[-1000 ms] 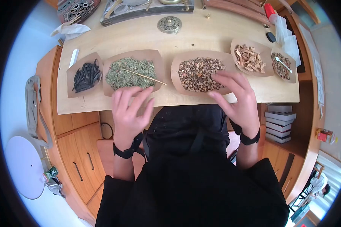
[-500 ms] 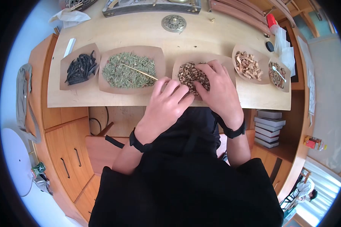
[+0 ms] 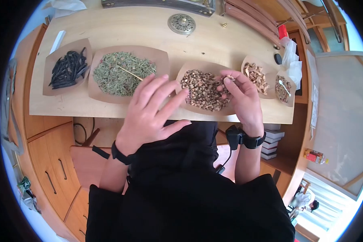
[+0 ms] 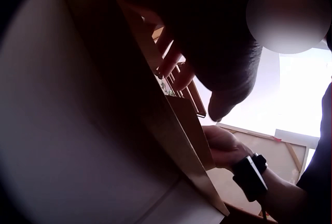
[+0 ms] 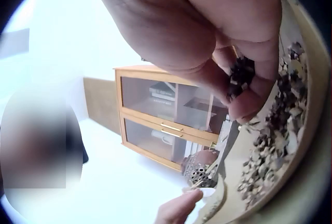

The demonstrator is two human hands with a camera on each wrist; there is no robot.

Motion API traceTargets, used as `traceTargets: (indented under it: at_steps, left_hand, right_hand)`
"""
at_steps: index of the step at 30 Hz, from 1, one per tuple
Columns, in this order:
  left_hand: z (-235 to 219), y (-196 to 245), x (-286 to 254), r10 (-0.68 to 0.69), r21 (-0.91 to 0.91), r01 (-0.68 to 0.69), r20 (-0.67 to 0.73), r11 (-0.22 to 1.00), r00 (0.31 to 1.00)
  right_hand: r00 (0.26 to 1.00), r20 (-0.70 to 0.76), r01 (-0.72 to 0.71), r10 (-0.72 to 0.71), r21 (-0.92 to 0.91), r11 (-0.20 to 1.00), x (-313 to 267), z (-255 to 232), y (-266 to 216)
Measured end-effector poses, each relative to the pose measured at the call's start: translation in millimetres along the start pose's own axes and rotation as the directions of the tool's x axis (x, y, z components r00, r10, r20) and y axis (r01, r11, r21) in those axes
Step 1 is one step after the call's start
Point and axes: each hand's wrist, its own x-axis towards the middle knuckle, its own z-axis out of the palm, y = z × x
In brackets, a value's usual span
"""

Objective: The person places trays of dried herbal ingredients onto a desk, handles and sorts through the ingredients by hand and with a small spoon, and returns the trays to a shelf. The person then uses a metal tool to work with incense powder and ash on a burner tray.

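My right hand [image 3: 247, 103] is over the right side of a brown paper tray [image 3: 197, 66] of chopped brown dried pieces [image 3: 205, 90]. Thumb and curled fingers pinch a small bunch of these pieces, which shows dark between the fingertips in the right wrist view [image 5: 241, 73]. My left hand [image 3: 145, 115] hovers palm down with fingers spread and nothing in them. Its fingertips reach toward the gap between that tray and a tray of green dried herb [image 3: 119, 76]. A thin brass stick [image 3: 129, 72] lies on the herb, its near end behind the left fingers.
Black dried strips [image 3: 68, 68] fill a tray at the far left. On the right are a tray of pale brown chips [image 3: 256, 78] and a small tray with a white spoon [image 3: 284, 86]. A pierced metal lid [image 3: 181, 24] lies farther back on the table.
The right hand came down into the brown pieces, then rose with some pinched in its fingers. The left hand moved in toward that tray, then back left with its fingers spread.
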Motion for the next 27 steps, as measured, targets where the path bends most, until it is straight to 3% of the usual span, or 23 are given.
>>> traceTargets:
  at_steps: [1, 2, 14, 20, 27]
  left_hand:
    - [-0.3, -1.9, 0.0, -0.001, -0.012, 0.001, -0.007, 1.0, 1.0]
    - [-3.1, -2.7, 1.3, 0.007, 0.012, -0.006, -0.029, 1.0, 1.0]
    - [0.2, -4.7, -6.5, -0.032, -0.034, 0.028, -0.124, 0.999, 0.992]
    - [1.6, -11.3, -11.1, -0.046, 0.012, 0.049, -0.182, 0.999, 0.982]
    - [-0.5, -11.5, -12.5, -0.053, -0.031, 0.048, -0.182, 0.998, 0.982]
  right_hand:
    - [0.998, 0.026, -0.058, 0.054, 0.179, 0.982, 0.6, -4.0, 2.0]
    - [0.996, 0.084, -0.062, 0.044, 0.223, 0.973, 1.9, -10.0, 6.0]
    - [0.916, 0.316, -0.361, 0.248, 0.38, 0.851, 10.6, -15.9, -20.7]
    - [0.848, 0.478, -0.479, 0.229, 0.506, 0.717, 15.3, -24.6, -17.5]
    - [0.85, 0.471, -0.483, 0.237, 0.515, 0.708, 7.9, -25.0, -29.0]
